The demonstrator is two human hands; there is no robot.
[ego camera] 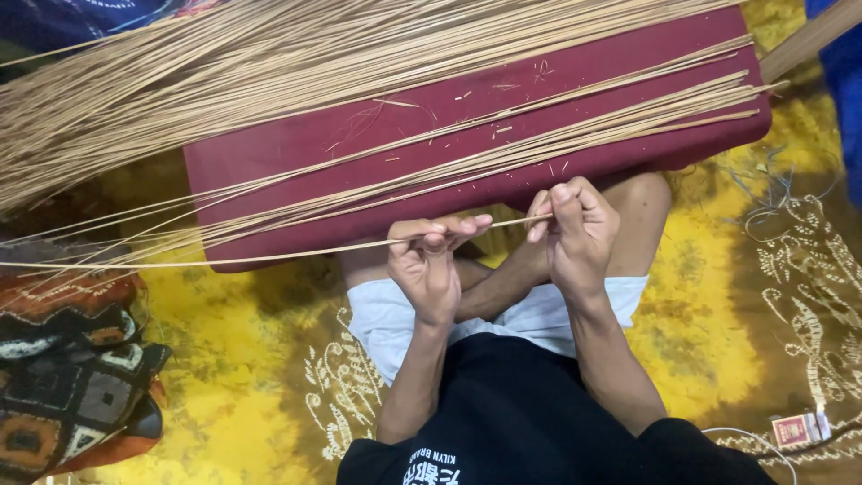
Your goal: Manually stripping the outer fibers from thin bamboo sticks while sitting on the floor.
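Both my hands pinch one long thin tan stick (269, 257) that runs out to the left. My left hand (429, 260) grips it between thumb and fingers, just in front of my knees. Fingers curled, my right hand (575, 229) holds the stick's near end. Right behind the hands is a dark red cushion (269, 157), with a big sheaf of the same thin sticks (224, 67) lying across it and fanning off to the left. A smaller bunch of sticks (584, 126) lies along the cushion's near edge.
I sit cross-legged on a yellow patterned cloth (251, 377). A patchwork pillow (72, 368) lies at the lower left. A small red box (797, 429) and a thin white cord (745, 440) lie at the lower right. Blue fabric (840, 81) is at the right edge.
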